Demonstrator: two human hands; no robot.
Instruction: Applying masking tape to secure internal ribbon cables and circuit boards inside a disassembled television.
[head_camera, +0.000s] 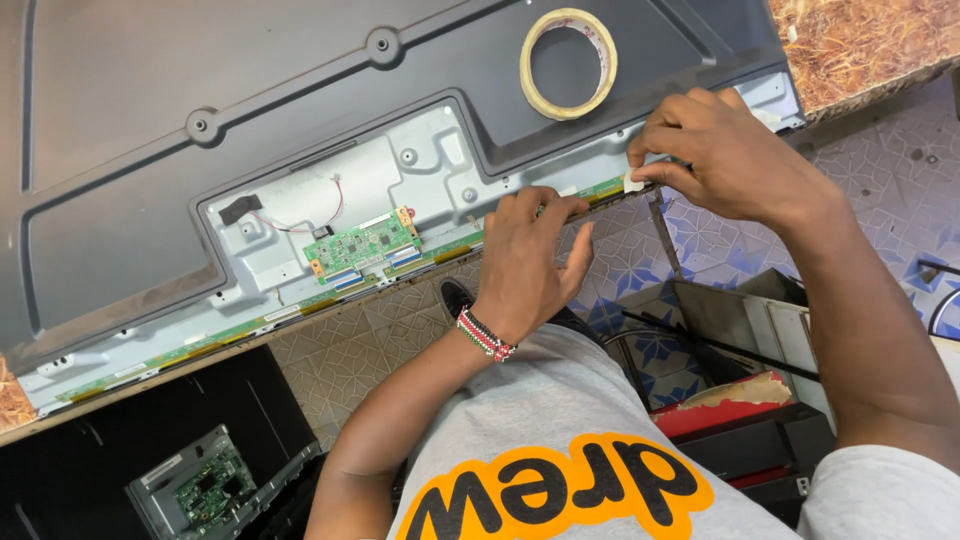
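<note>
Item: narrow green circuit strip (600, 190), long and thin, running along the lower edge of a large flat display panel (150, 120). The panel lies face down on a bench; its back is dark grey pressed sheet metal with raised ribs and round bosses.

Small white piece of tape (634, 181), matte, sitting at the strip's edge near the panel's right end. The right hand (725, 150) pinches it between thumb and fingertips; the other fingers are curled, knuckles up, the wrist angled in from the right.

The left hand (525, 260) rests on the strip just left of the tape, fingers spread and bent down over the edge and thumb out to the side; it presses rather than grasps and closes on nothing. A beaded wristband (486, 335), red, white and dark, circles that wrist.

Green control board (362, 245), rectangular, set in a pale metal recess at panel centre, with flat ribbon connectors below and thin red and white wires (320, 205) to its left.

Roll of beige masking tape (568, 62), ring-shaped, lying flat on the panel above the hands.

Second circuit board (200, 485), green in a grey frame, on a lower dark surface at bottom left.

Patterned blue-and-white tiled floor (620, 260) below the bench.
</note>
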